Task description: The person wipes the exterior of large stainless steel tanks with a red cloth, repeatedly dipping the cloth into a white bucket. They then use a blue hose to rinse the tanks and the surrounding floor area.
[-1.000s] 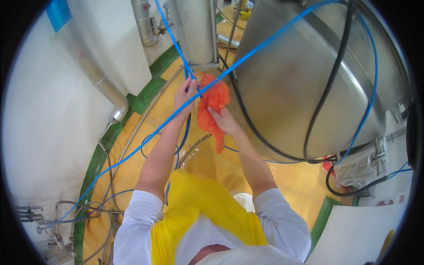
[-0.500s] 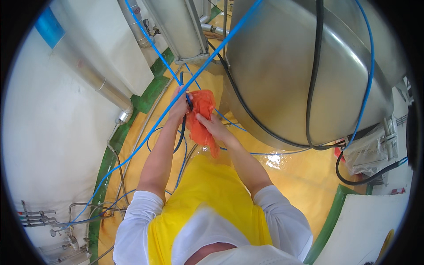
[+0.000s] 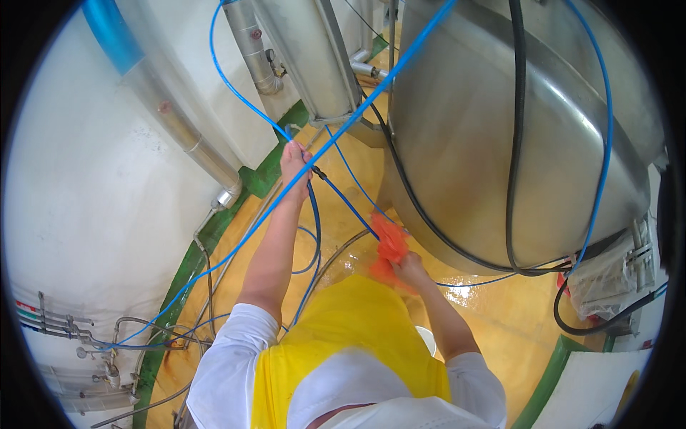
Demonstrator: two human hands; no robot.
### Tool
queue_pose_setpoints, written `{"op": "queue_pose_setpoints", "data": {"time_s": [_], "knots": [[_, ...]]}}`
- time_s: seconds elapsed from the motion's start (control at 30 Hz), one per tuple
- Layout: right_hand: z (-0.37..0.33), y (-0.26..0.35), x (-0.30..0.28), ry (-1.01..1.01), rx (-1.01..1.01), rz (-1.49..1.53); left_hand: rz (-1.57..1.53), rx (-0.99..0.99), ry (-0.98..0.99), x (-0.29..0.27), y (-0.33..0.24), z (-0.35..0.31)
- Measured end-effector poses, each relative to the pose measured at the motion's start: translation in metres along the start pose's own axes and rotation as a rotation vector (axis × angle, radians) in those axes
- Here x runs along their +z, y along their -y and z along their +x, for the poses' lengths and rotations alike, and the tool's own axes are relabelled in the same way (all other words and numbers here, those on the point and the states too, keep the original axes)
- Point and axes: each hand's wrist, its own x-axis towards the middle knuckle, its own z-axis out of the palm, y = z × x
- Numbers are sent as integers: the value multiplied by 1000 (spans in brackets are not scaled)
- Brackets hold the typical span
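Stretched out at the upper middle, my left hand [image 3: 294, 161] is closed round a blue hose [image 3: 346, 201] beside its dark fitting [image 3: 319, 171]. From that fitting the hose slants down to the right into a crumpled orange-red cloth [image 3: 390, 242], which hides its far part. My right hand [image 3: 410, 269] grips the cloth, nearer to my yellow apron [image 3: 350, 314]. Another stretch of hose [image 3: 316, 222] hangs from below my left hand toward the floor.
A large steel tank [image 3: 464, 157] fills the right, with black hoses [image 3: 516, 129] draped over it. A blue line [image 3: 379, 86] crosses close before me. Pipes [image 3: 171, 118] run along the left wall. Loose hoses lie on the wet yellow floor [image 3: 493, 314]. A white bucket [image 3: 427, 339] shows partly beside my apron.
My right hand has moved away from the left, down and to the right, with the cloth. A straight length of blue hose now shows between the hands. The left hand keeps its grip.
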Motion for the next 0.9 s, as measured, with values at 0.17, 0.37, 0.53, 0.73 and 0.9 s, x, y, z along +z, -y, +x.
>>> {"op": "queue_pose_setpoints", "data": {"time_s": [0.17, 0.37, 0.53, 0.73, 0.9], "knots": [[-86, -115, 14, 147, 227, -263, 14, -11, 89, 0, 9, -8], [-84, -69, -3, 52, 248, 42, 198, -170, 246, 6, 50, -84], [-36, -9, 4, -82, -97, 185, 204, -294, 229, 17, 80, -141], [8, 32, 27, 62, -37, 179, 95, -397, 260, 10, 109, -164], [19, 63, 8, -49, -98, 91, 52, -310, 144, 15, 106, -149]]}}
